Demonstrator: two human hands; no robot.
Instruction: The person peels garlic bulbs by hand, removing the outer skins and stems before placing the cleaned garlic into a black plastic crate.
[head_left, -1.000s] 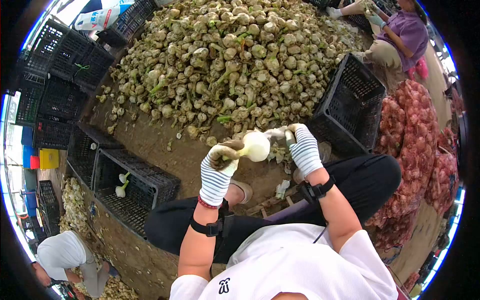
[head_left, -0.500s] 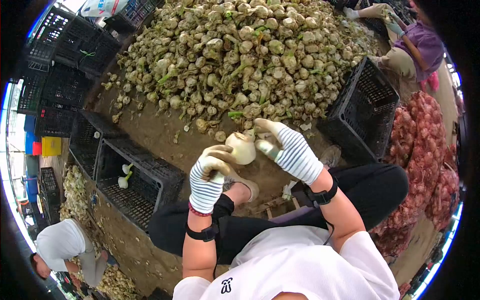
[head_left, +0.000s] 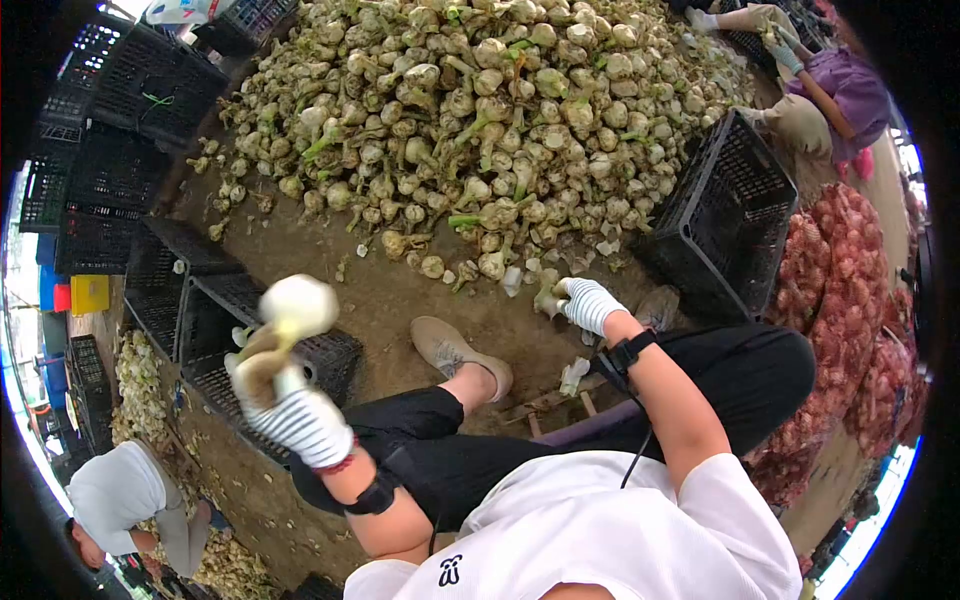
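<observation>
Crating looks like the current step: left hand (head_left: pixel 285 402) grips white bulb (head_left: pixel 298 305) by crate (head_left: pixel 338 352); next needs lowering, release. Right hand (head_left: pixel 590 305): grip unclear.

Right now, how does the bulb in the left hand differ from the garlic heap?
The bulb looks white and clean; the garlic heap looks mostly brown-stained. The bulb is in the left hand; the garlic heap lies on the ground. Both show rounded shapes.

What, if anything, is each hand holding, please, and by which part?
The left hand holds a white bulb by its stem end; whether the right hand holds anything cannot be told.
</observation>
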